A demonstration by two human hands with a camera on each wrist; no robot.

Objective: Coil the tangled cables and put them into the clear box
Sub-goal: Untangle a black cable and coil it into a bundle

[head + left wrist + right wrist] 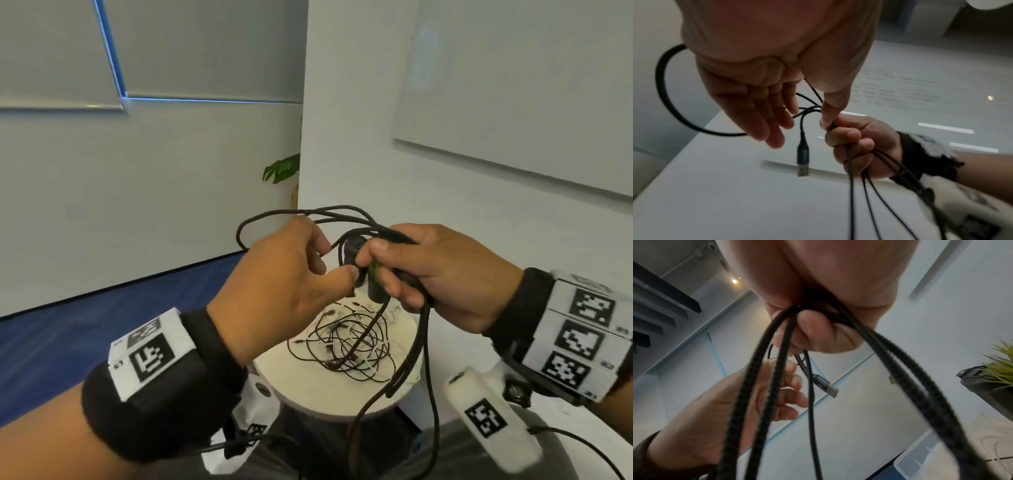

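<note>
My right hand (407, 270) grips a bundle of black braided cable (342, 207) in its fist, chest-high above the table. Loops arch up behind both hands and long strands (426, 346) hang down from the fist. A USB plug (802, 162) dangles free between the hands. My left hand (308, 270) is beside the bundle with its fingers (766, 120) straight, and its thumb (830, 112) touches the cable at the right fist. More thin black and white cables (346, 346) lie tangled on the round white table (308, 387). A clear box (918, 460) shows low in the right wrist view.
White walls and a whiteboard (513, 102) stand close behind the table. A green leaf (281, 168) pokes out at the wall corner, and a potted plant (996, 374) stands to one side. Blue floor (102, 325) lies to the left.
</note>
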